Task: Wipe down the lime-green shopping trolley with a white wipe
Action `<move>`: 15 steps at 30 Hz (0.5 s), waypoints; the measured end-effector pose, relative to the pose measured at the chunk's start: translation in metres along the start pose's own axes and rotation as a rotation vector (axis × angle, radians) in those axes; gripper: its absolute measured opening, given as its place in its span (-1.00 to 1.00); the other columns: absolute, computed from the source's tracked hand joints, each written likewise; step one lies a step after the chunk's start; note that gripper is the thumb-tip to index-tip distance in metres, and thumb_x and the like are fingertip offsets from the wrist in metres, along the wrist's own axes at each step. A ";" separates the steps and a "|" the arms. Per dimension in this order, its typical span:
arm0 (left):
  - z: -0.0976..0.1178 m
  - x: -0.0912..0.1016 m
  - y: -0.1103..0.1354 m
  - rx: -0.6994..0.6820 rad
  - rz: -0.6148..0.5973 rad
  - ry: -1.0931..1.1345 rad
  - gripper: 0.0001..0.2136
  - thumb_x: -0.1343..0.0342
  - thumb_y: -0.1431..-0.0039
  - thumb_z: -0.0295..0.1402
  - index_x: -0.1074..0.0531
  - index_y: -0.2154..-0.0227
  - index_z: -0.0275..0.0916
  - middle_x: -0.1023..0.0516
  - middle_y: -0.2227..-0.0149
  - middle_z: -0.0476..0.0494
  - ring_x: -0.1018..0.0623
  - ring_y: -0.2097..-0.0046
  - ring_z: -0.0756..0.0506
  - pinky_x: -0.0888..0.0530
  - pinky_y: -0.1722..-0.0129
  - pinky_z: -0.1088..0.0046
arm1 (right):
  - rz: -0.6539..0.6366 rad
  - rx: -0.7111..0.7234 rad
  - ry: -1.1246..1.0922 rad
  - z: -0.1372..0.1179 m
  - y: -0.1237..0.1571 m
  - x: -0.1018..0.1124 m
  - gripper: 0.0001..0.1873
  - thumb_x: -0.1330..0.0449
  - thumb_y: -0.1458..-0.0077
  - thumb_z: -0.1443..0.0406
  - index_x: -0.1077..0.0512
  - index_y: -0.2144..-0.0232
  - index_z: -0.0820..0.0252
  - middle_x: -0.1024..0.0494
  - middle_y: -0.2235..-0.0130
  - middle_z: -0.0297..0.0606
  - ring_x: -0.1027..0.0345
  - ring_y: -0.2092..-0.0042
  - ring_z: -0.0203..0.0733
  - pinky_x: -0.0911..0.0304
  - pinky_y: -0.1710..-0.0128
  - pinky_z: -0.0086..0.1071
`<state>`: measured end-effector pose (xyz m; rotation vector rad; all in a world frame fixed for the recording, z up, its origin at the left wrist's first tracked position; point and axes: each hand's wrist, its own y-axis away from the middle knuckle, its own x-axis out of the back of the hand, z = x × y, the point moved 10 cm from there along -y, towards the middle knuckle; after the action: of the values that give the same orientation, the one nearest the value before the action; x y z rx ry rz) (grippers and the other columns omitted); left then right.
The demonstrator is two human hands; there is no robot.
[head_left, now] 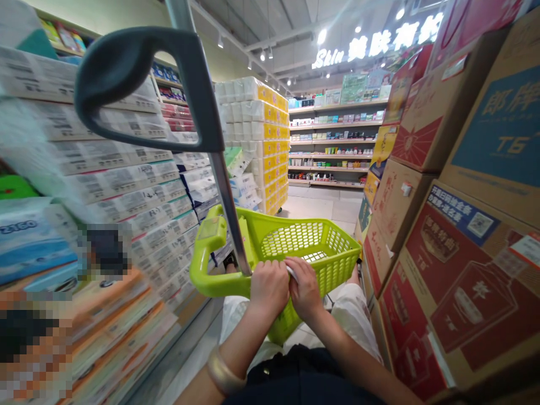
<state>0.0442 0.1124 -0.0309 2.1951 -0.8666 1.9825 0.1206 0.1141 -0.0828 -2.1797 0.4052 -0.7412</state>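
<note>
A lime-green shopping cart [206,283] stands right in front of my body, its mesh basket [337,270] pointing away from me. My left hand [270,286] is closed over the cart's handlebar, knuckles up, just right of the metal pole. Pressed against it, my right hand [305,288] is also closed at the bar, fingers curled; a thin whitish edge shows between the two hands. The bar under both hands is mostly hidden. Beside my left hand a metal pole [230,208] rises from the cart, carrying a dark grey loop grip [206,95] that neither hand touches.
Stacked tissue packs [143,163] line the left side, with yellow-and-white paper rolls [274,140] further ahead. Liquor cartons [455,281] rise close on the right, near the basket. Pale floor [324,205] leads to stocked shelves [337,135] at the back.
</note>
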 end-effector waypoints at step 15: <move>0.034 0.000 0.017 -0.045 -0.074 -0.018 -0.85 0.00 -0.16 -0.47 -0.45 0.27 -0.37 -0.52 0.33 -0.32 -0.51 0.26 -0.25 -0.33 0.29 0.23 | 0.150 -0.018 -0.089 0.009 0.013 0.035 -0.77 0.01 -0.24 0.36 -0.30 0.07 0.11 -0.44 -0.02 -0.09 -0.36 -0.08 -0.09 -0.31 -0.06 -0.13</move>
<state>0.0672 0.0841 -0.0425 2.1908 -0.8113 1.8948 0.1527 0.0938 -0.0840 -2.1628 0.5247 -0.5581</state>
